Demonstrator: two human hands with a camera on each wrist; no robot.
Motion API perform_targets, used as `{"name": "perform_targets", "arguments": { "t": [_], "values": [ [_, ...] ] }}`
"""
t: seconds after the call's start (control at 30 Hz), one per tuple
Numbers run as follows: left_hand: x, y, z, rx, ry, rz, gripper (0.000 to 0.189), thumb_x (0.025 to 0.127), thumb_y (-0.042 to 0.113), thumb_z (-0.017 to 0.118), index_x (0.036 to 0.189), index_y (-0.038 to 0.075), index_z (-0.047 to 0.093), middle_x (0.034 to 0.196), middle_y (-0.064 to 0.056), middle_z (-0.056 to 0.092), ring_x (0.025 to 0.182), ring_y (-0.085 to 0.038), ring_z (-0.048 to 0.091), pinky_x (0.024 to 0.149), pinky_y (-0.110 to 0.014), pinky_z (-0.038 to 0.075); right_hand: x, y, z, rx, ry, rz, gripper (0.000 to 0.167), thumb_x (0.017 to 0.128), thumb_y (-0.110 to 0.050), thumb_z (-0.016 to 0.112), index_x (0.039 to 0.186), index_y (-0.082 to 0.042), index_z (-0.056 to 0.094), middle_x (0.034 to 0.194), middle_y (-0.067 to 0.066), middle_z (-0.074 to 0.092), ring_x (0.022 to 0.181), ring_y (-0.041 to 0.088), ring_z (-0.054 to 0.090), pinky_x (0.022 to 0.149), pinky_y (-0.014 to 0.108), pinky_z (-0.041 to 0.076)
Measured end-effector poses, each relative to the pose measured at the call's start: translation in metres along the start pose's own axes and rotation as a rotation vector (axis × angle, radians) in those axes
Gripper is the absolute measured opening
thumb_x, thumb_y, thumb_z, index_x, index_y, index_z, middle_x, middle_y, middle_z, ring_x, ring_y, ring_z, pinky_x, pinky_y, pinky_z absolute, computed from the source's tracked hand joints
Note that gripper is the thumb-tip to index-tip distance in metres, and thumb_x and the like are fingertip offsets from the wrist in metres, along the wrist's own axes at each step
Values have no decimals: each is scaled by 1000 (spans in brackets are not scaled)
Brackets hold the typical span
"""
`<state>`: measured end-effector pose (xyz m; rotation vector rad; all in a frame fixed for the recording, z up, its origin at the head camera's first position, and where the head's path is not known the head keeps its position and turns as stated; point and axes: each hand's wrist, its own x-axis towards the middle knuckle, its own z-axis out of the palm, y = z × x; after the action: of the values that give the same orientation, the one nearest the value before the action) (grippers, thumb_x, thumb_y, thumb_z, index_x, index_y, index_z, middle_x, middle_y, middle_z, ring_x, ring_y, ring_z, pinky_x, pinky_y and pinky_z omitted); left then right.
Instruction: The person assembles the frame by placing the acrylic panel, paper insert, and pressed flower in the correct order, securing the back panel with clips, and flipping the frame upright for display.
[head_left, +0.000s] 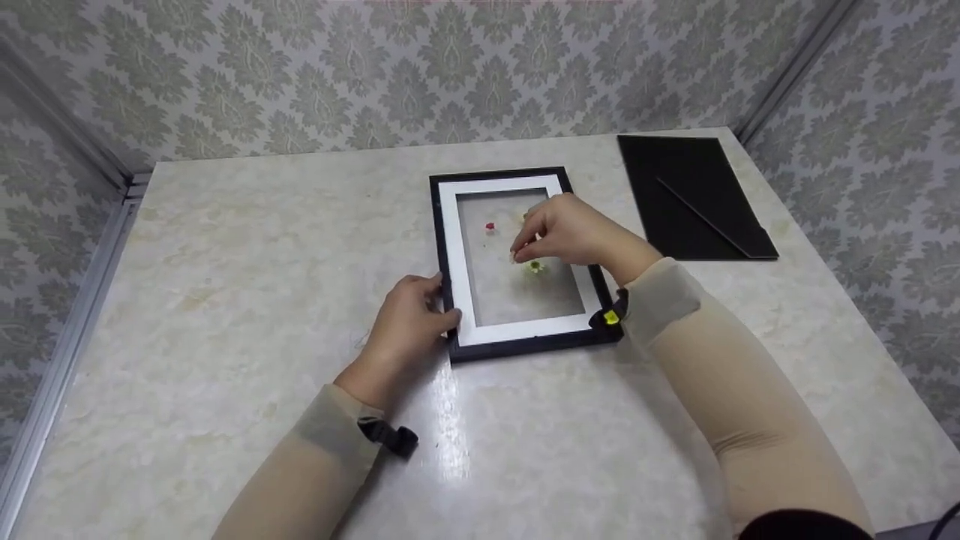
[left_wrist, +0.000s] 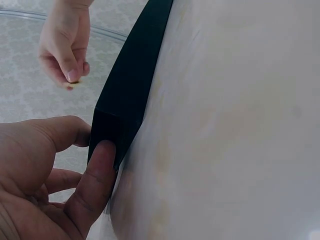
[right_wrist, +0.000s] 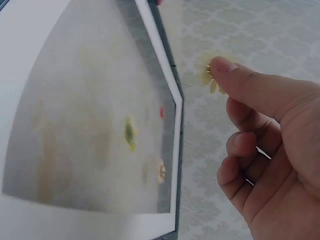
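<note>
A picture frame with black edges and a white mat lies on the table. My left hand grips its left edge near the lower corner, thumb and fingers on either side. Over the see-through middle, my right hand pinches a pale yellow dried flower between thumb and forefinger. Inside the mat's opening lie a small red flower and a yellow-green flower just below the right fingertips. A cream flower also lies there, partly hidden by the right hand in the head view.
At the back right of the marbled table lies a black backing board with a narrow stand strip across it. Patterned walls enclose the table at the back and sides.
</note>
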<state>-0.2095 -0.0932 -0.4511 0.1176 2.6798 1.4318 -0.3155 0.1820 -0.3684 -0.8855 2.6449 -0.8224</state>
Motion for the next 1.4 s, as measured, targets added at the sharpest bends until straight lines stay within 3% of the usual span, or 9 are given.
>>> {"name": "perform_targets", "arguments": {
  "t": [0.1, 0.27, 0.57, 0.8, 0.93, 1.03, 1.17, 1.27, 1.4],
  "values": [
    [1, 0, 0, 2, 5, 9, 71, 94, 14, 79, 159, -5, 58, 131, -23, 68, 108, -27, 62, 98, -42, 57, 7, -2, 8, -18, -39, 21, 7, 93, -17, 95, 99, -14, 93, 96, 6, 82, 79, 7, 63, 70, 22, 50],
    [2, -4, 1, -2, 11, 18, 71, 93, 15, 79, 158, -7, 59, 133, -26, 68, 108, -30, 62, 96, -42, 58, 16, -2, 21, -55, -83, 27, 7, 93, -17, 95, 99, -13, 93, 102, 8, 85, 83, 9, 65, 75, 24, 51],
    [0, 0, 0, 7, -11, -11, 74, 95, 14, 79, 161, -6, 53, 141, -26, 66, 105, -29, 63, 97, -42, 59, 27, 4, 33, -100, -96, 26, 9, 93, -16, 94, 101, -13, 93, 105, 8, 87, 89, 16, 69, 79, 27, 52],
    [4, -8, 2, 0, -2, 24, 74, 92, 16, 80, 159, -5, 57, 134, -25, 68, 110, -29, 62, 102, -44, 58, 28, 7, 38, -90, -100, 31, 8, 93, -15, 93, 101, -12, 93, 103, 8, 86, 91, 20, 71, 86, 35, 58],
    [-2, 0, -1, -9, -2, 12, 72, 94, 13, 79, 159, -5, 57, 133, -26, 67, 110, -30, 60, 102, -45, 57, 28, 6, 41, -93, -96, 31, 11, 94, -16, 91, 105, -12, 92, 95, 7, 82, 87, 19, 66, 108, 47, 57],
    [-2, 0, -1, -6, -6, 2, 72, 95, 13, 80, 160, -5, 56, 135, -25, 67, 110, -30, 61, 103, -45, 57, 27, 6, 41, -109, -97, 28, 17, 96, -18, 90, 112, -12, 90, 90, 6, 77, 86, 19, 63, 131, 53, 44],
    [-2, 1, 0, 0, -12, -5, 72, 96, 14, 80, 160, -5, 55, 137, -25, 67, 105, -29, 62, 96, -42, 58, 22, 7, 37, -92, -84, 42, 22, 97, -18, 90, 118, -10, 88, 89, 3, 72, 86, 17, 60, 112, 45, 55],
    [-2, 1, 0, -4, -14, -21, 71, 97, 14, 80, 160, -6, 55, 139, -24, 67, 97, -24, 62, 85, -34, 57, 14, 9, 30, -35, -49, 63, 23, 99, -17, 88, 120, -8, 86, 90, 3, 70, 82, 17, 60, 81, 37, 52],
    [-2, 1, -1, -27, -20, -41, 71, 98, 13, 80, 161, -7, 53, 142, -24, 65, 88, -19, 62, 74, -28, 59, -1, 16, 20, 36, 31, 83, 23, 101, -19, 88, 121, -8, 86, 93, 3, 71, 82, 17, 60, 76, 31, 50]
  ]
}}
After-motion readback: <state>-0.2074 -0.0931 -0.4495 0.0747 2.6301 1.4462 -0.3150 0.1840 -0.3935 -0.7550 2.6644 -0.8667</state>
